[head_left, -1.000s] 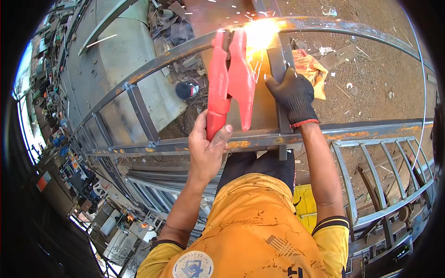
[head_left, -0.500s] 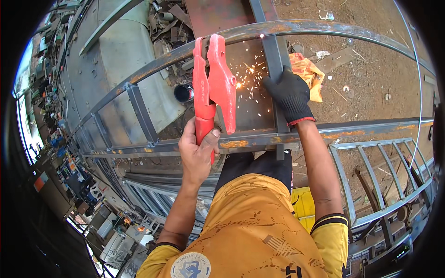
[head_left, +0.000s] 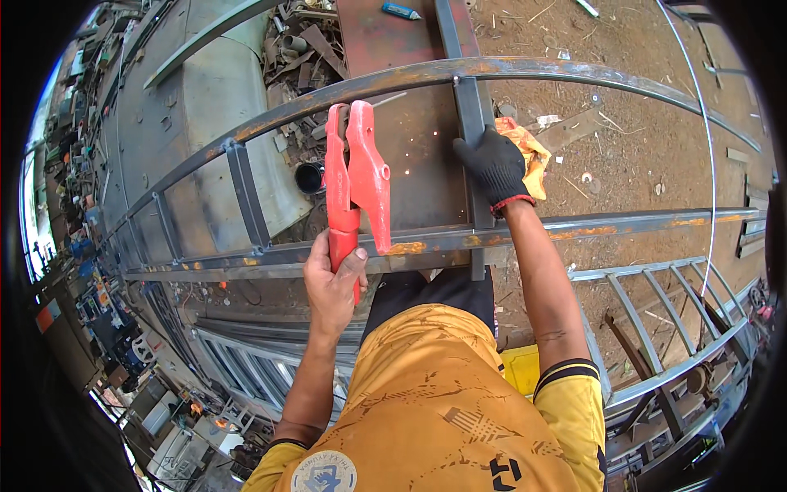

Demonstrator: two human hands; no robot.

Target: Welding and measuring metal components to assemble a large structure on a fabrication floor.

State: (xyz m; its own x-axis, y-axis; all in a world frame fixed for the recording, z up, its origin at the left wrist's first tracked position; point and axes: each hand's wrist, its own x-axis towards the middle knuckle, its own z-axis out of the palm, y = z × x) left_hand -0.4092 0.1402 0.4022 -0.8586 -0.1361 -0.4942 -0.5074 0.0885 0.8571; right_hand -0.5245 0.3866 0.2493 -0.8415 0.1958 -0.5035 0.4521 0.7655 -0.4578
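Note:
My bare left hand (head_left: pixel 332 287) is wrapped round the handle of a red welding electrode holder (head_left: pixel 335 176), whose jaws point up and away from me. No electrode can be made out in it. My right hand (head_left: pixel 496 168), in a black knitted glove with a red cuff, is closed round a dark square steel crossbar (head_left: pixel 471 115). This bar spans a rusty far rail (head_left: pixel 566 70) and a near rail (head_left: pixel 590 230) of a ladder-like steel frame, its near end reaching past the near rail. Several glowing specks lie left of the bar.
An orange cloth (head_left: pixel 537 160) lies beside my glove. A black cup (head_left: pixel 309 178) stands left of the holder, with scrap metal (head_left: pixel 321 51) beyond. A blue tube (head_left: pixel 401 11) lies at the far side. A grey barred frame (head_left: pixel 656 361) is at right, something yellow (head_left: pixel 521 369) below me.
The bright shower of sparks left of the crossbar has died down to a few specks. The whole view has shifted, with the far rail lower in it. Both hands keep their grips.

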